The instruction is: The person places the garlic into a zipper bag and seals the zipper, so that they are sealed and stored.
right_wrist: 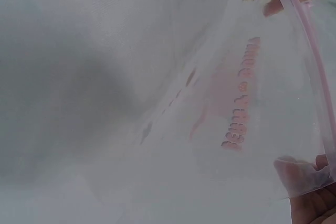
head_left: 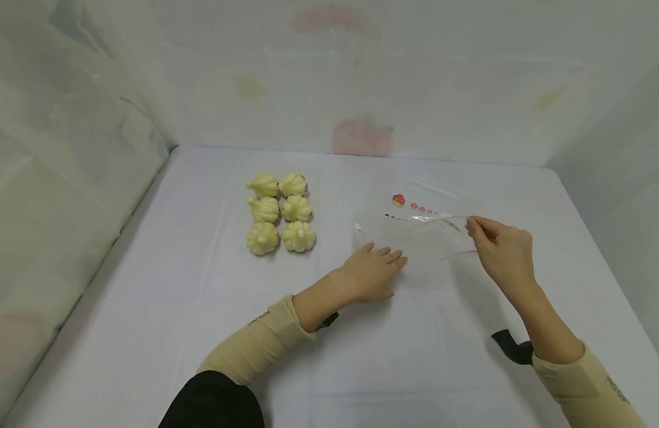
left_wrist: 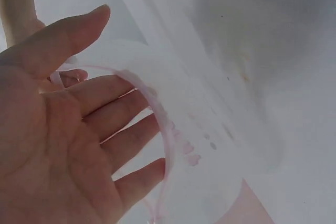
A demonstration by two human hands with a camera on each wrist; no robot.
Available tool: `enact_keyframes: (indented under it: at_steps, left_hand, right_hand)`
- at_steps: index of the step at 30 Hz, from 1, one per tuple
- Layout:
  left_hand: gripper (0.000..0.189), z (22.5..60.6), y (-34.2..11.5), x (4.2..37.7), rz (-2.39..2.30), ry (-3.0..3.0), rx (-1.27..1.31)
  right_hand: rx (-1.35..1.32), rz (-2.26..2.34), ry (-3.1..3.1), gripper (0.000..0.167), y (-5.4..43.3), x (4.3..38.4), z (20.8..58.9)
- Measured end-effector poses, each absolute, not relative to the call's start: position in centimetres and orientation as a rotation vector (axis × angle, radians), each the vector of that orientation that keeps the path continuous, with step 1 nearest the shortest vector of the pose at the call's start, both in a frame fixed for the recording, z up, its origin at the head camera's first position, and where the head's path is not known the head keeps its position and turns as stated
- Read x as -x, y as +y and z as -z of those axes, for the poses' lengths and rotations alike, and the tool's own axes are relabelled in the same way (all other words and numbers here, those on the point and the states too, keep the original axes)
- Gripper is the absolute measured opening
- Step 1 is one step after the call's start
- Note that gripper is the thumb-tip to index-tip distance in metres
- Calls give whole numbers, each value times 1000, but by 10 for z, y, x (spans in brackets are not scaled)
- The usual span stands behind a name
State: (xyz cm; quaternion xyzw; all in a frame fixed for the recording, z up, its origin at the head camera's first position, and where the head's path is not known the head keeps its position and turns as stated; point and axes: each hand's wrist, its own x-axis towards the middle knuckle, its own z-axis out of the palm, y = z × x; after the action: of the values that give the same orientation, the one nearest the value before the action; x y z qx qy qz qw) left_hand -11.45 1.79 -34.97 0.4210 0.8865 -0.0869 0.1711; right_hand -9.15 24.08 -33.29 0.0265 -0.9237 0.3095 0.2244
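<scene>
A clear plastic zip bag (head_left: 415,238) with a pink zip edge and red printing lies at the middle right of the table. My left hand (head_left: 372,273) reaches it from the left, palm down with fingers extended. In the left wrist view those fingertips meet the pink edge (left_wrist: 167,142), which bows outward. With thumb and fingertips my right hand (head_left: 506,249) pinches the bag's right corner and raises that side. The right wrist view has the right hand (right_wrist: 315,203) at the corner, partly behind the film, and pink lettering (right_wrist: 241,98) across the bag.
Several pale yellow garlic bulbs (head_left: 281,211) stand in two columns of three, left of the bag. A white cloth covers the table (head_left: 163,285). Pale sheeting (head_left: 442,89) hangs behind it and at both sides.
</scene>
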Motion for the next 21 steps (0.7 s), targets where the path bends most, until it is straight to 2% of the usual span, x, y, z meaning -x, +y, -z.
enact_keyframes:
  at_steps: [10, 21]
  left_hand:
    - [55, 344, 2, 119, -156, 2627, -1263]
    - [47, 339, -25, 116, -689, 2691, -1147]
  right_hand:
    - [-93, -882, -2584, 26, 238, 91, 332]
    - [-73, -894, -2592, 25, 238, 92, 331]
